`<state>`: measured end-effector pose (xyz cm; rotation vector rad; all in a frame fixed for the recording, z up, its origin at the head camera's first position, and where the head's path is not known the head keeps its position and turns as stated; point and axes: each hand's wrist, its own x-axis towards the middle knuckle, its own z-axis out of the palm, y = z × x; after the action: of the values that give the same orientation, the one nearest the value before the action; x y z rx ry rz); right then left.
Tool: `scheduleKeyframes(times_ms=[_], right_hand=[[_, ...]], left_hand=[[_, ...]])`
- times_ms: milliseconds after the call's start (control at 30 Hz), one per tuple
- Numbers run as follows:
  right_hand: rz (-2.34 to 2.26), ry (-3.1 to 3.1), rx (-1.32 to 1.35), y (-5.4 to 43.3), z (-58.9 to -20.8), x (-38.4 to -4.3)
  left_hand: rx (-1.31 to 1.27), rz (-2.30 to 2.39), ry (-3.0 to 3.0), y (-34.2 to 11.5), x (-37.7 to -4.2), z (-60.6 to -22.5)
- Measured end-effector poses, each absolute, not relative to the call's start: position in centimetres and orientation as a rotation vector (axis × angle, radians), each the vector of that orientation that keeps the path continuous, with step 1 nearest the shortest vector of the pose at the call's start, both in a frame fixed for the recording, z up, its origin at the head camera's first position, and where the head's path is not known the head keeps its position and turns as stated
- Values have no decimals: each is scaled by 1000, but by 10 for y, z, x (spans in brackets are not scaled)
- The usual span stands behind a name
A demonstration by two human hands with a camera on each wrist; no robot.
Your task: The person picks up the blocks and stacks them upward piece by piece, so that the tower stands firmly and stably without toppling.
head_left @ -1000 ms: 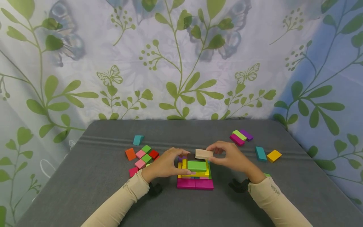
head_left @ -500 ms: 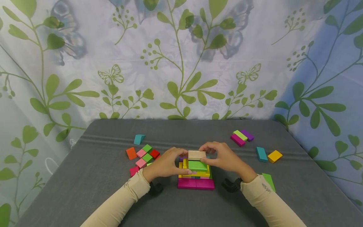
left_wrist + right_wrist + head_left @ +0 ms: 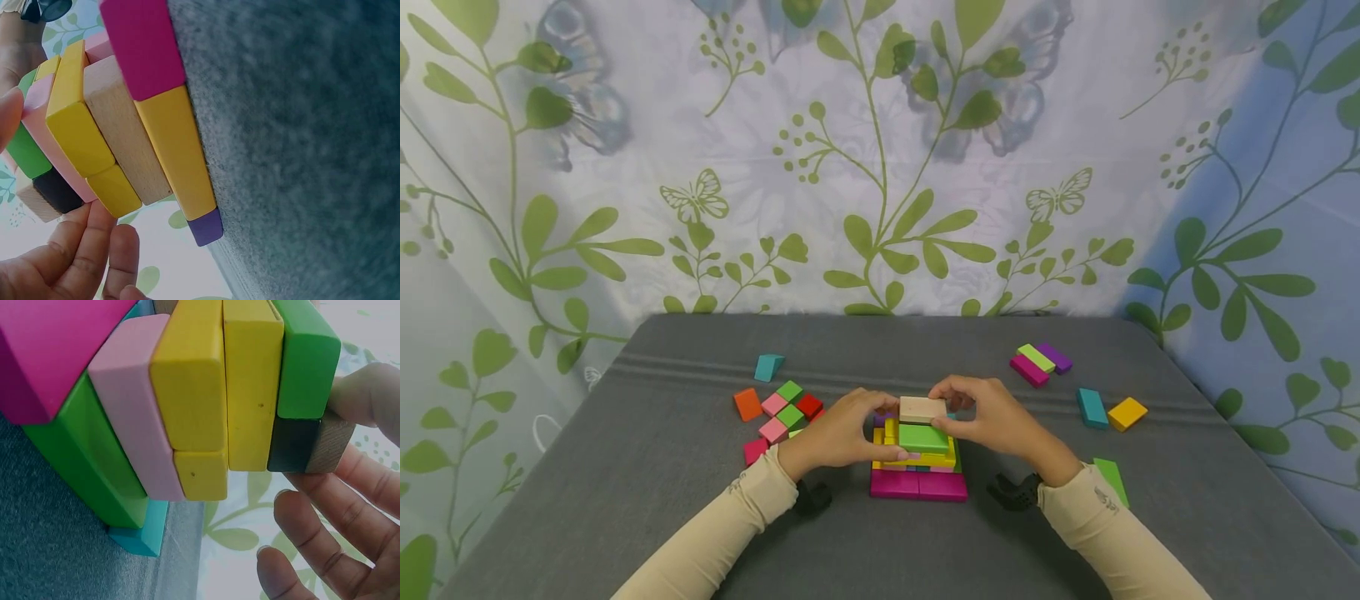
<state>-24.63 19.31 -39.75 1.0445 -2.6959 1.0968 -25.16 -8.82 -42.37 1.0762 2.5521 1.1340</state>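
Note:
A layered stack of coloured blocks (image 3: 917,485) stands mid-table, with magenta blocks low at its front. On top, a plain wooden block (image 3: 922,408) lies behind a green block (image 3: 922,438). My right hand (image 3: 1000,421) pinches the wooden block between thumb and fingers at its right end. Below that block is a black block (image 3: 294,445), seen in the right wrist view. My left hand (image 3: 842,435) holds the stack's upper left side, thumb at the front and fingers behind. In the left wrist view its fingertips touch near the pink block (image 3: 59,140).
Left of the stack lie several pink, green and red blocks (image 3: 790,417), an orange block (image 3: 747,404) and a teal block (image 3: 768,367). To the right are a magenta block (image 3: 1028,370), a teal block (image 3: 1092,408), a yellow block (image 3: 1127,413) and a green block (image 3: 1111,481).
My right hand has moved left, bringing the wooden block from the stack's right side down over the black block behind the green one. The left hand has stayed in place.

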Motion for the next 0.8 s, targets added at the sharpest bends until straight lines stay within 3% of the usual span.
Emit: scheduleKeyframes(times_ms=[367,800], right_hand=[[1161,-2627,1069,217,-394,-240],[1006,-2814,1205,313,-394,-217]], left_hand=[[1069,1126,2552,-88,-252,-423],[1048,1116,2563,-88,-251,-423]])
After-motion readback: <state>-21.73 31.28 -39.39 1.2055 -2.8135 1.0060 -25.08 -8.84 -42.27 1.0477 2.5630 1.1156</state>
